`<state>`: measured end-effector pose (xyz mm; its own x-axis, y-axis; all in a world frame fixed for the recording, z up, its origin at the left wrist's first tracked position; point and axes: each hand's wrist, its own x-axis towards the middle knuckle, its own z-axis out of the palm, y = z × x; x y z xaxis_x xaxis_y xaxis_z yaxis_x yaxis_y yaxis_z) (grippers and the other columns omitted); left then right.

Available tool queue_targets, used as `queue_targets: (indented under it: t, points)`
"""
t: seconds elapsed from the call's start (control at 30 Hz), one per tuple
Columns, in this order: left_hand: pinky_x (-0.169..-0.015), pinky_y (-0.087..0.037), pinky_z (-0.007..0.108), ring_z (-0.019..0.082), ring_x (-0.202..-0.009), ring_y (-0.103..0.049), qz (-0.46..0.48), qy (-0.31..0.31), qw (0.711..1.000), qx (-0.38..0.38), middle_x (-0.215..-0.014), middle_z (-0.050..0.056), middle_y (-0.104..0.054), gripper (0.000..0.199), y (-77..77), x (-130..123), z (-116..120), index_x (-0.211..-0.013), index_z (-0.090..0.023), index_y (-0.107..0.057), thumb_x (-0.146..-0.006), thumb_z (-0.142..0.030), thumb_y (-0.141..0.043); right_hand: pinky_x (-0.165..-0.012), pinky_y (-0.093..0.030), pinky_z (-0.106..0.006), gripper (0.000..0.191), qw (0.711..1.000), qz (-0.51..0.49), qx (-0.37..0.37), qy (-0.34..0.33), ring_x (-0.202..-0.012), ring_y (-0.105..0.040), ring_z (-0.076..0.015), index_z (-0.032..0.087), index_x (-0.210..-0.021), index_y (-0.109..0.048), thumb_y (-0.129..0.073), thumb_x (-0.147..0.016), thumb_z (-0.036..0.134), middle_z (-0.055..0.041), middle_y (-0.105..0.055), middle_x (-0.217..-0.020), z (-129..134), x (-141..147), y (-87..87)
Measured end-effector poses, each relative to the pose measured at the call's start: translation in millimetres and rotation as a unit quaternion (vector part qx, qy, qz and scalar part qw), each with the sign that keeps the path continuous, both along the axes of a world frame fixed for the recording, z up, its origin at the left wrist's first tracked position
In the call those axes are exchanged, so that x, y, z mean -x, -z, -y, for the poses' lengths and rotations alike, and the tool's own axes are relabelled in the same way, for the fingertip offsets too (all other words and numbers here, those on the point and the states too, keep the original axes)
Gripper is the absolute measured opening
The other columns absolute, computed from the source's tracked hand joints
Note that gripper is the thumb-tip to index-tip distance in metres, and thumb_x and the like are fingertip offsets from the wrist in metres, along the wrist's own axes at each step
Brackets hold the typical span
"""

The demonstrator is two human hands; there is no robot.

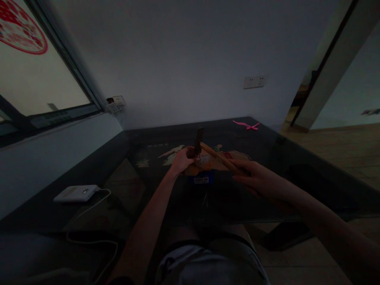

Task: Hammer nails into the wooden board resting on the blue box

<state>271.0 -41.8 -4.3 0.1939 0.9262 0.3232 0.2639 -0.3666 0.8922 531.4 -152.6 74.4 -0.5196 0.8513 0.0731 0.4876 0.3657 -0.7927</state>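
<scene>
My right hand (255, 176) is wrapped round the wooden handle of a hammer (219, 155). The dark hammer head is upright just beside the fingertips of my left hand (182, 160). Those fingers are pinched together at an orange-brown piece (192, 170), and whatever they hold is too small and dark to make out. Beneath that piece is a blue box (209, 176) with a white label on its front. Two thin pale sticks or nails (205, 200) lie on the dark table in front of the box.
On the left of the glossy dark table (166, 134) lies a white power bank (76, 193), its white cable running over the near edge. A pink ribbon (249, 126) lies at the far right corner. Wall sockets (254, 82) and a window (56, 79) are beyond.
</scene>
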Motion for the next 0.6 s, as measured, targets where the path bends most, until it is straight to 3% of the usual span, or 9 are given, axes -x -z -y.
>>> queue_targets:
  t: [0.2,0.4,0.6]
  points:
    - [-0.071,-0.050,0.028,0.015,-0.072,-0.065,-0.040,-0.070,0.997,0.000,-0.075,0.003,-0.068,0.030,1.6,-1.4,-3.2,-0.092,-0.014,-0.058,-0.064,-0.013,-0.069,-0.033,-0.032,-0.017,0.057,0.999,-0.003,0.048,0.008,-0.036,-0.040,-0.0066,0.016,-0.135,-0.042,-0.051,-0.080,0.024,0.0067,-0.046,-0.056,3.3,3.9,-3.9]
    - [-0.071,-0.049,0.028,0.018,-0.080,-0.065,-0.067,-0.089,0.994,-0.007,-0.088,0.006,-0.070,0.032,0.1,-2.7,-2.7,-0.092,-0.014,-0.061,-0.062,-0.014,-0.072,-0.041,-0.038,-0.018,0.042,0.999,0.023,0.001,-0.026,-0.047,-0.049,-0.0084,0.014,-0.117,-0.058,-0.052,-0.076,0.018,0.0006,-0.059,-0.072,-6.4,8.3,1.9]
    - [-0.069,-0.049,0.029,0.018,-0.071,-0.065,-0.088,-0.127,0.988,0.005,-0.076,0.004,-0.069,0.034,2.4,-3.2,-2.5,-0.093,-0.014,-0.061,-0.062,-0.019,-0.074,-0.047,-0.043,-0.021,0.042,0.999,0.020,-0.027,-0.022,-0.053,-0.053,-0.0114,0.016,-0.119,-0.057,-0.052,-0.077,0.021,-0.0002,-0.061,-0.075,-7.6,5.8,1.5]
